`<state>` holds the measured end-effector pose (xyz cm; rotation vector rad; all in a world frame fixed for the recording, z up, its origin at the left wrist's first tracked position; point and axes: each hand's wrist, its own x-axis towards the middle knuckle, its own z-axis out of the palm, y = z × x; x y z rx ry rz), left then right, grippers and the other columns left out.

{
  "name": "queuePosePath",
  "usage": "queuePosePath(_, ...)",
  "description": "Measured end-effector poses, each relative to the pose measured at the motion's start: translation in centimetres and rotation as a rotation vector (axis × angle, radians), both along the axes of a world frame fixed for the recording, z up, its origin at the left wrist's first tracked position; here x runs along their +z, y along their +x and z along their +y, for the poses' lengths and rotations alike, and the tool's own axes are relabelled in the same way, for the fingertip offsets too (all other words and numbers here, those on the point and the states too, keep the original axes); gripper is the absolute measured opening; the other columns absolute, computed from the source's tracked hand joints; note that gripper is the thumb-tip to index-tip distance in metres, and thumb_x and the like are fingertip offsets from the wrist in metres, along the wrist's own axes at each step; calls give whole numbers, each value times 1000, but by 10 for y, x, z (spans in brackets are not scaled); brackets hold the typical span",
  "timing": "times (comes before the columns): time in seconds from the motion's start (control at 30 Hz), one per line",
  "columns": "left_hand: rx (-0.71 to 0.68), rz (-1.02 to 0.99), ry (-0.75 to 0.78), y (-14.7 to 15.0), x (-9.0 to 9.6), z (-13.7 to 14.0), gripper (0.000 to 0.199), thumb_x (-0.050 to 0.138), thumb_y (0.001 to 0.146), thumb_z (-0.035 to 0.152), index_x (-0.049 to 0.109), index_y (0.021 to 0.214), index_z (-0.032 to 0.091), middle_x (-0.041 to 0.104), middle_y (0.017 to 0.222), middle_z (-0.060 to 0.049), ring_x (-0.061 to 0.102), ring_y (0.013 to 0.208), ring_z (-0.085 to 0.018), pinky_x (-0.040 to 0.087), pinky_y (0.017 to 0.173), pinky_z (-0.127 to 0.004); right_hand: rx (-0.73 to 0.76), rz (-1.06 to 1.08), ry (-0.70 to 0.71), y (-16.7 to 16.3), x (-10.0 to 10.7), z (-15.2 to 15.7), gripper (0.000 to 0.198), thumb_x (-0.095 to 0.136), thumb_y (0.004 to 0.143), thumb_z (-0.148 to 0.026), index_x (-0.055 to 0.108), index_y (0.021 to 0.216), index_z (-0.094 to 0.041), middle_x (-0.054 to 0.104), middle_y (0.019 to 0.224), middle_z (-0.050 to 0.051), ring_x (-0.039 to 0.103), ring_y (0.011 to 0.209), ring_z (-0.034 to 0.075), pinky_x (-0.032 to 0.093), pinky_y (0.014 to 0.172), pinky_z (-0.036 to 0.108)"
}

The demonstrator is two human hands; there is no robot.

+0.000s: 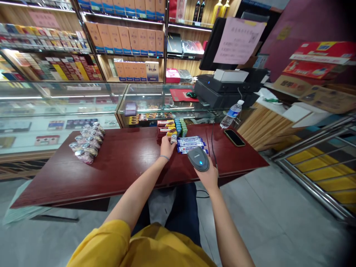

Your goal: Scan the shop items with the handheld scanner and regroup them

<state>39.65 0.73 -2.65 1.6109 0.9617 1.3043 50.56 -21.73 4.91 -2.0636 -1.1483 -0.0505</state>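
Observation:
My right hand [208, 175] is wrapped around a dark grey barcode scanner [198, 158] with a lit blue light, held above the front of the dark red table. My left hand [167, 147] is closed on a small silver-capped jar [174, 138], whose body is mostly hidden by the fingers. Blue-and-white packets [190, 141] lie in a row just right of it. Behind it are stacked red-and-yellow snack packs [167, 127], beside green and blue packs [180, 127]. Several more silver-capped jars [88, 141] stand grouped at the table's left.
A water bottle [231, 115] and a black phone [234, 137] are at the table's right end. The scanner's cable [213, 142] crosses the table. Behind stand a glass counter [97, 100], a monitor with a pink paper [236, 40], and stocked shelves. A metal rack [314, 163] is right.

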Motion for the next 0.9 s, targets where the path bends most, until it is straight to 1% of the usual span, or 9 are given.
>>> queuePosePath(0.13,-30,-9,-19,1,-2,0,33,77,65,14,57,90,19,51,97,-6,50,98,-23,42,91,-37,-1,4,-10,4,-11,1,50,61,72,-48,57,115,-22,73,83,7,69,76,26,49,65,30)
queuePosePath(0.27,-29,-32,-54,1,-3,3,34,78,61,10,57,86,19,52,94,-6,50,100,-24,41,94,-38,3,10,-35,4,-16,1,50,60,73,-47,56,116,-23,73,84,6,69,77,25,48,64,29)
queuePosePath(0.47,-38,-11,-71,3,-6,3,34,77,63,10,57,89,18,52,97,-6,52,99,-23,42,94,-40,15,21,-49,0,-10,0,47,60,74,-46,56,115,-23,72,84,6,69,79,25,48,66,30)
queuePosePath(0.57,-30,8,-84,-4,-7,-3,41,77,62,10,57,97,17,52,101,-7,54,95,-21,45,91,-39,8,6,-79,-1,-4,0,47,62,73,-46,58,114,-23,72,79,5,69,75,25,48,64,29)
queuePosePath(0.63,-39,-35,-96,-18,-5,-10,49,78,62,11,56,105,17,52,105,-8,55,95,-20,46,90,-39,4,-14,-82,-2,-2,1,49,62,74,-47,58,117,-23,72,78,5,69,74,25,47,63,29)
queuePosePath(0.7,-49,-87,-84,-41,-3,-16,54,78,65,15,55,114,19,52,109,-8,55,101,-21,47,91,-38,15,-28,-78,-5,-1,4,54,62,74,-47,57,122,-22,72,79,6,69,75,26,47,63,29)
queuePosePath(0.73,-41,-89,-65,-56,-1,-18,55,78,66,17,56,116,20,52,111,-9,55,103,-21,47,93,-38,22,-30,-77,-7,-1,7,56,62,74,-47,56,124,-23,72,80,6,69,75,26,47,63,29)
queuePosePath(0.8,-16,-28,-16,-91,3,-22,51,76,70,21,56,117,22,53,112,-9,54,106,-22,48,93,-39,35,-28,-82,-12,-1,14,59,63,74,-47,56,127,-24,73,81,6,69,74,25,46,62,29)
queuePosePath(0.9,77,48,56,-148,10,-24,47,73,75,25,57,119,24,54,111,-9,56,104,-23,51,87,-37,62,-47,-99,-25,-1,29,56,63,75,-48,58,125,-23,72,79,6,67,69,24,44,61,29)
